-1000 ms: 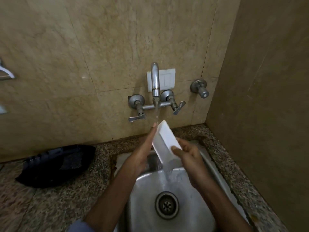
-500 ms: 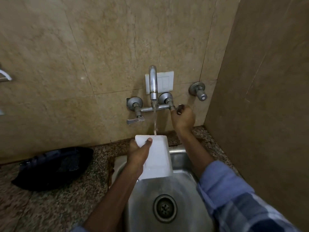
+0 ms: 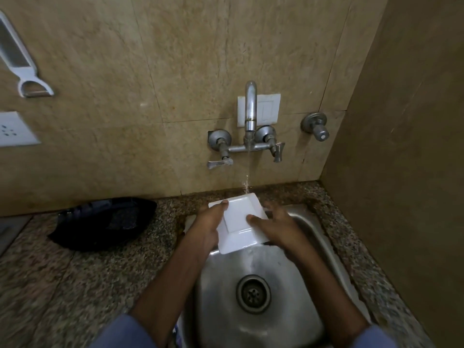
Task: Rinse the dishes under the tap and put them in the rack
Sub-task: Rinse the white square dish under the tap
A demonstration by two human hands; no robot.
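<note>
White square dish (image 3: 236, 221) is held over the far part of the steel sink (image 3: 313, 237), just under the tap (image 3: 250, 109). The sink basin has a round drain (image 3: 253, 293) in the middle of its floor, and the metal around it shines wet. A thin stream of water (image 3: 247, 177) falls from the spout and meets the dish at its far right corner.

Because the dish is square, it has no clear long axis. It is turned a little, so one corner points far, toward the tiled wall, and the opposite corner points near and left. Its broad face looks up at the camera; whether this is the inside or the underside, I cannot tell.

The dish lies between both hands. The left hand (image 3: 206, 227) grips the left edge, thumb on the far left rim, fingers hidden below. The right hand (image 3: 278, 229) holds the right side, thumb pressed on the face near the middle, fingers spread behind the right edge.

On the speckled counter (image 3: 62, 285), to the left, lies a dark cloth bundle (image 3: 105, 222).
</note>
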